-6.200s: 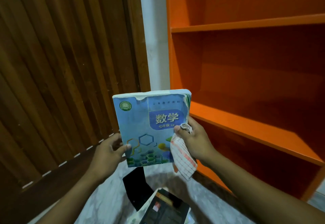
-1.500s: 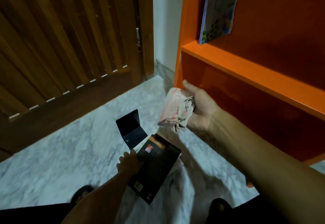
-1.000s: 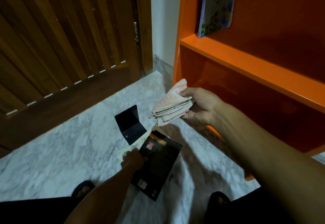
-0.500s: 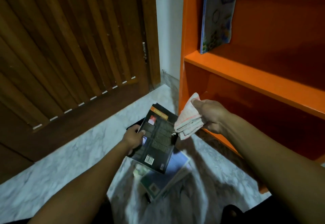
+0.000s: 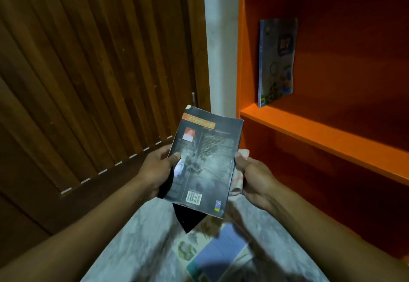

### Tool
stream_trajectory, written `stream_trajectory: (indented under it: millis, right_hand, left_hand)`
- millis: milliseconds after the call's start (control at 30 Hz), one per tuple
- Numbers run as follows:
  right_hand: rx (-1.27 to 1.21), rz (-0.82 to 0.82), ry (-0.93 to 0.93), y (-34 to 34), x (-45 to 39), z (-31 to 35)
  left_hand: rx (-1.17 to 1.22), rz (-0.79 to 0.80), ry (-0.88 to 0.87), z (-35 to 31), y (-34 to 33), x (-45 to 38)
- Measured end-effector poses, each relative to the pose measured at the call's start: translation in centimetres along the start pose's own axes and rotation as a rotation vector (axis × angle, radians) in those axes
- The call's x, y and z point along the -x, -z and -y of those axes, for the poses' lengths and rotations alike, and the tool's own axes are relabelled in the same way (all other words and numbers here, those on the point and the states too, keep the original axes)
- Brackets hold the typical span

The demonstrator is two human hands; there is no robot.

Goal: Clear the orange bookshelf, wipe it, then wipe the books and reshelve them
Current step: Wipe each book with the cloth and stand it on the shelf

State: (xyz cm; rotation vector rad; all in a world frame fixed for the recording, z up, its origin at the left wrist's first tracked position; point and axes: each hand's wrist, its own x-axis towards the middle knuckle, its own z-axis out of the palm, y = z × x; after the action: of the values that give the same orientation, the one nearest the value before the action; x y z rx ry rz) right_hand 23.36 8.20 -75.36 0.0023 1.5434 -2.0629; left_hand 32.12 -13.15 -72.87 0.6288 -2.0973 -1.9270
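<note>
I hold a black paperback [image 5: 204,162] back cover up, in front of me, between both hands. My left hand [image 5: 156,171] grips its left edge, thumb on the cover. My right hand [image 5: 252,175] grips its right edge, and the white-and-orange checked cloth [image 5: 238,179] is bunched between that hand and the book. The orange bookshelf [image 5: 309,135] stands at the right. A blue textbook [image 5: 276,60] leans upright against the shelf's left wall on the middle board.
On the marble floor [image 5: 141,242] below the book lie a blue-covered book [image 5: 221,253], other books under it, and a black bookend [image 5: 188,217]. A slatted wooden door [image 5: 88,71] fills the left. A white wall strip [image 5: 219,38] separates door and shelf.
My left hand lifted the black book off the floor pile to chest height. My right hand with the cloth came over and took hold of the book's right edge. The blue textbook now stands on the shelf.
</note>
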Motion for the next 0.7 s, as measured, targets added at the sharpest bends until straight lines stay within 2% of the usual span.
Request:
stream_trajectory:
  millis: [133, 200, 300, 433, 567, 700]
  right_hand:
    - [0.043, -0.012, 0.119, 0.1, 0.2, -0.7]
    - [0.037, -0.022, 0.136, 0.4, 0.0, -0.5]
    - [-0.014, 0.031, 0.138, 0.9, 0.4, 0.4]
    - [0.034, 0.132, 0.123, 1.4, 0.8, 0.9]
    - [0.048, 0.06, 0.108, 1.4, 0.5, 0.5]
    - [-0.144, -0.067, 0.073, 1.2, 0.6, 1.2]
  left_hand:
    - [-0.198, 0.009, -0.108, 0.6, -1.2, 1.1]
    - [-0.211, 0.024, -0.132, 0.7, -1.5, 1.3]
    - [-0.118, 0.093, -0.117, 0.4, -1.6, 1.2]
    - [0.143, 0.115, -0.048, -0.5, -1.6, 1.1]
    - [0.156, 0.093, -0.011, -0.8, -1.6, 0.9]
    - [0.099, 0.064, -0.093, -1.3, -1.9, 1.0]
